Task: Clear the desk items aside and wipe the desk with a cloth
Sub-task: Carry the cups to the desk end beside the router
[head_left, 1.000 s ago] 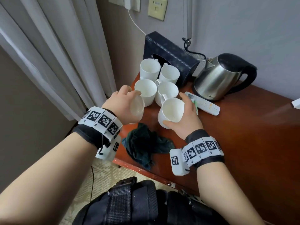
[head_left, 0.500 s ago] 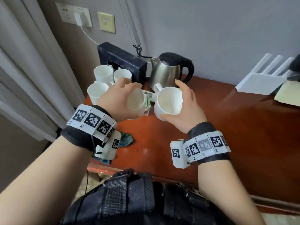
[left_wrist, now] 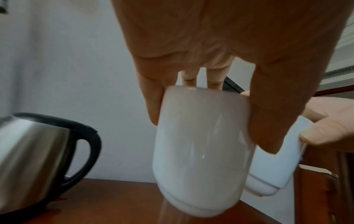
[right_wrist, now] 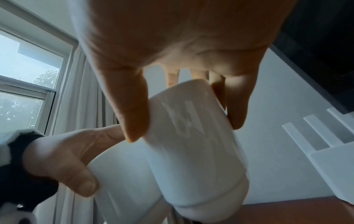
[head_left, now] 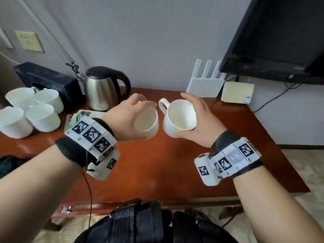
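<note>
My left hand (head_left: 135,118) grips a white mug (head_left: 148,122) from above by its rim, held above the middle of the red-brown desk (head_left: 157,163). My right hand (head_left: 196,123) grips a second white mug (head_left: 178,118) the same way, its handle pointing left toward the first. The two mugs hang side by side, almost touching. In the left wrist view the fingers wrap the mug (left_wrist: 201,148) just above the desk; in the right wrist view the other mug (right_wrist: 197,151) is tilted. Several more white mugs (head_left: 31,111) stand at the desk's left end. The dark cloth (head_left: 7,163) barely shows at the left edge.
A steel kettle (head_left: 103,88) with a black handle stands at the back, beside a black tissue box (head_left: 45,81). A white router (head_left: 205,81) and a cream box (head_left: 237,92) sit at the back right under a black TV (head_left: 277,37). Sachets (head_left: 77,116) lie near my left wrist.
Both hands have carried their mugs rightward, from the mug cluster at the left end to over the middle of the desk. My view has swung right, bringing the TV and router in.
</note>
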### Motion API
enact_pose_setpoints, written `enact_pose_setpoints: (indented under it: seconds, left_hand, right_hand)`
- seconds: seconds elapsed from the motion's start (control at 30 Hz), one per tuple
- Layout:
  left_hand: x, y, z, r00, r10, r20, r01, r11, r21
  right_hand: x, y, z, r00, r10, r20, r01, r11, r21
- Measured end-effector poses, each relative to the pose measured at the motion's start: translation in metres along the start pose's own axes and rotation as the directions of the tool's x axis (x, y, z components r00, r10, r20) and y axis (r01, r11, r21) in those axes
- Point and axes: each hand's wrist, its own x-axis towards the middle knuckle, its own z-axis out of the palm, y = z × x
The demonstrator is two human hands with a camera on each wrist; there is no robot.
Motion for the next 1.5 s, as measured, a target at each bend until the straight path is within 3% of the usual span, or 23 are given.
enact_pose_setpoints:
  seconds: [0.4, 0.83, 1.0, 1.17, 1.37, 1.5]
  left_hand:
    - [0.091, 0.063, 0.022, 0.977, 0.163, 0.135, -0.168, 0.985, 0.028]
    - [0.221, 0.118, 0.058, 0.949, 0.221, 0.225, -0.226, 0.974, -0.001]
    - [0.285, 0.154, 0.097, 0.959, 0.153, 0.239, -0.155, 0.988, -0.012]
    - [0.355, 0.197, 0.152, 0.963, 0.022, 0.268, -0.016, 1.0, -0.026]
    - [0.426, 0.234, 0.214, 0.928, -0.15, 0.341, 0.162, 0.987, -0.007]
    - [0.462, 0.251, 0.241, 0.915, -0.203, 0.347, 0.208, 0.978, 0.023]
  right_hand:
    - [0.006, 0.086, -0.079, 0.993, 0.108, -0.044, -0.109, 0.993, -0.039]
    - [0.038, 0.203, -0.151, 0.934, 0.318, -0.163, -0.327, 0.944, -0.033]
    - [0.063, 0.285, -0.182, 0.923, 0.353, -0.153, -0.364, 0.93, -0.047]
    - [0.097, 0.376, -0.206, 0.928, 0.369, -0.046, -0.372, 0.924, -0.092]
    - [0.139, 0.463, -0.208, 0.923, 0.377, 0.076, -0.37, 0.924, -0.093]
    - [0.159, 0.5, -0.201, 0.919, 0.358, 0.167, -0.353, 0.934, -0.059]
